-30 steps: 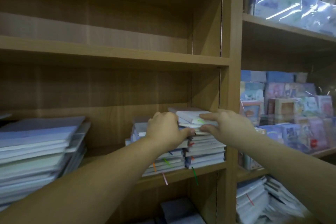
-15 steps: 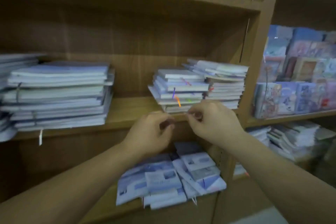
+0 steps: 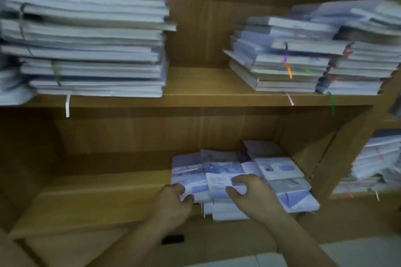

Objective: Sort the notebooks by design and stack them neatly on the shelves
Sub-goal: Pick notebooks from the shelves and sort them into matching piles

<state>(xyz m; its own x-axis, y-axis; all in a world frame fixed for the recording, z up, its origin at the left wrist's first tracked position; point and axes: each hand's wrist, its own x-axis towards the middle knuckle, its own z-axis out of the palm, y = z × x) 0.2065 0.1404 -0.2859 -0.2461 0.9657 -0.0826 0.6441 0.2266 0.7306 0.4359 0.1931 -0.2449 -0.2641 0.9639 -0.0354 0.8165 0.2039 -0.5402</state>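
Notebooks (image 3: 280, 169) on the lower shelf (image 3: 97, 197) are gripped by the left hand (image 3: 173, 204) and right hand (image 3: 251, 197).

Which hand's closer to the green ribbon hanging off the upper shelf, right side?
Right. The right hand grips the notebook pile below and left of the green ribbon; the left hand grips the pile's left edge, farther left.

Hands drop to the lower shelf

Both have left the stack (image 3: 282, 60) now above them: the left hand (image 3: 173, 199) and right hand (image 3: 249, 195) have come down to the lower shelf (image 3: 97, 201), fingers curling onto the loose notebooks (image 3: 280, 169) just ahead.
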